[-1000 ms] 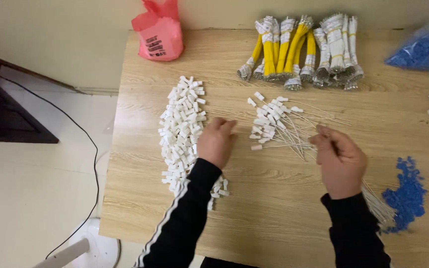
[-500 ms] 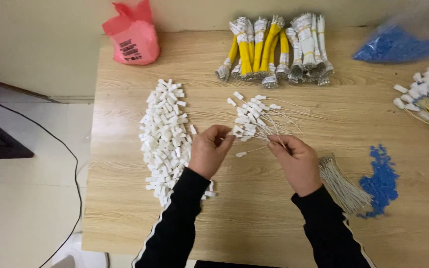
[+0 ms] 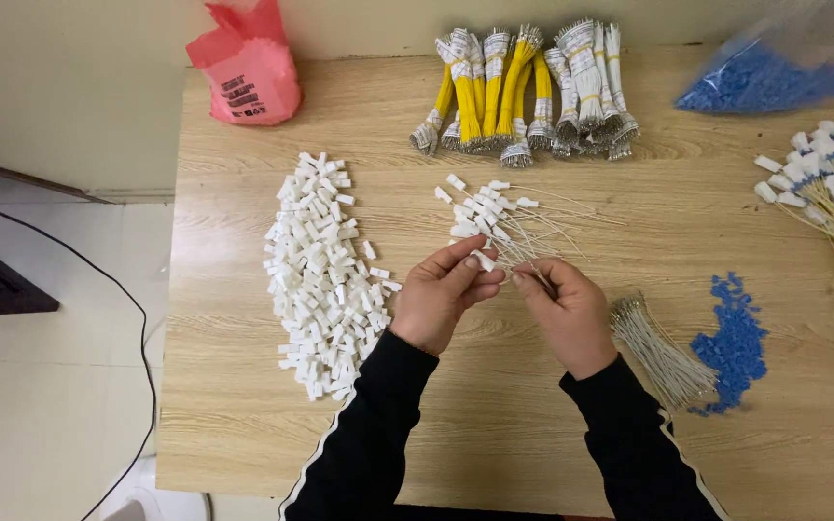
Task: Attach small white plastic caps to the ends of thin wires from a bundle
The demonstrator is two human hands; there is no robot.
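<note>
Over a light wooden table [image 3: 243, 386], the person's left hand [image 3: 441, 299] pinches a small white plastic connector [image 3: 483, 260] while the right hand [image 3: 571, 309] pinches a thin pale wire [image 3: 531, 273] just beside it. A heap of loose white plastic connectors [image 3: 325, 275] lies left of the hands. Finished wires with white ends [image 3: 499, 217] fan out beyond them. Yellow and white wire bundles [image 3: 523, 92] lie at the far edge, near a red plastic bag [image 3: 243, 68]. Small blue plastic pieces [image 3: 731, 342] sit beside a sheaf of bare thin wires [image 3: 658, 352] on the right.
</note>
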